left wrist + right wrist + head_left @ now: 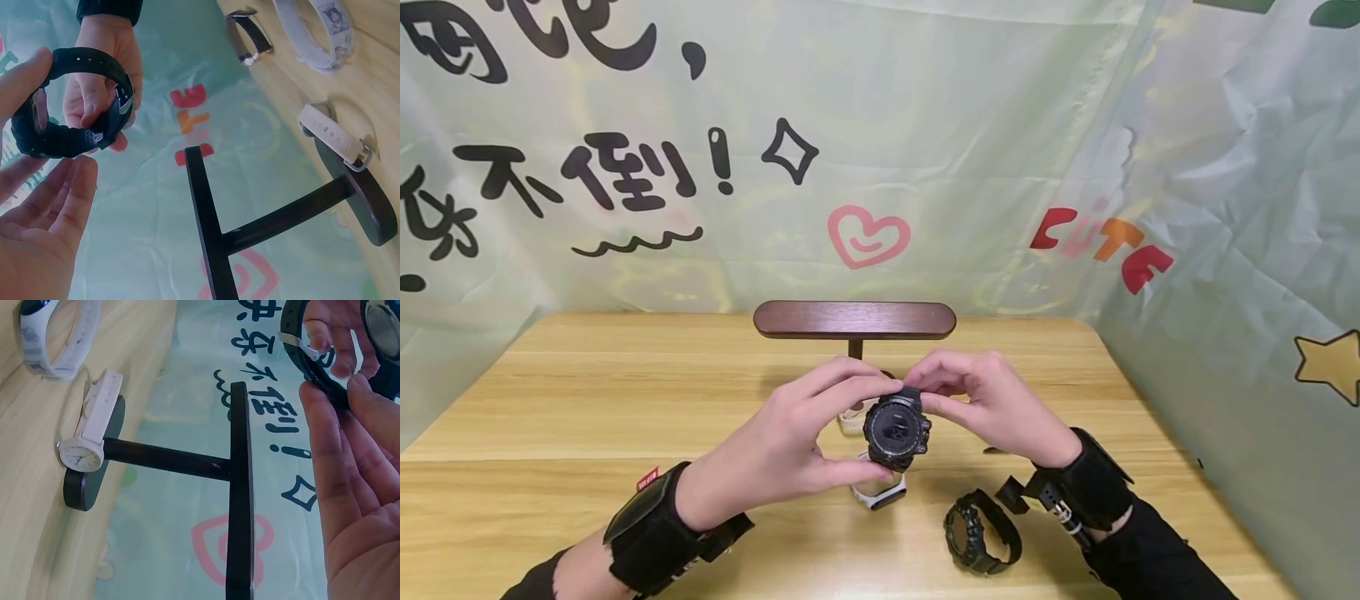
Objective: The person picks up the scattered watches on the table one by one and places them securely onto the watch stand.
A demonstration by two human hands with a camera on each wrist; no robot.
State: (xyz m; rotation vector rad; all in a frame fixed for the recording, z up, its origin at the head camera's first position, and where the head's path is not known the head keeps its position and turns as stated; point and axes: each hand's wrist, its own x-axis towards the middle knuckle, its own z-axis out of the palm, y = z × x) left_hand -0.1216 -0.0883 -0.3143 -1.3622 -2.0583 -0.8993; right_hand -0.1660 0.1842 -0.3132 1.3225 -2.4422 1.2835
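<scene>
Raised over the table is a black digital watch [895, 429], its round face turned toward me and its strap closed in a loop. My left hand [775, 442] grips it from the left, fingers at the top and thumb below the case. My right hand [992, 408] pinches the strap at the upper right; the right wrist view shows thumb and fingertips on the strap [319, 381] by its light keeper. Behind the watch, partly hidden, a white-strapped watch [82, 456] lies on the base of a dark wooden T-shaped stand [853, 318], whose bar holds nothing.
A white band with a dark screen [880, 497] stands on the table below the held watch. Nearer me on the right is a second black watch [973, 533]. A slim dark-strapped watch [250, 39] lies farther right. Printed cloth [962, 167] hangs behind the table.
</scene>
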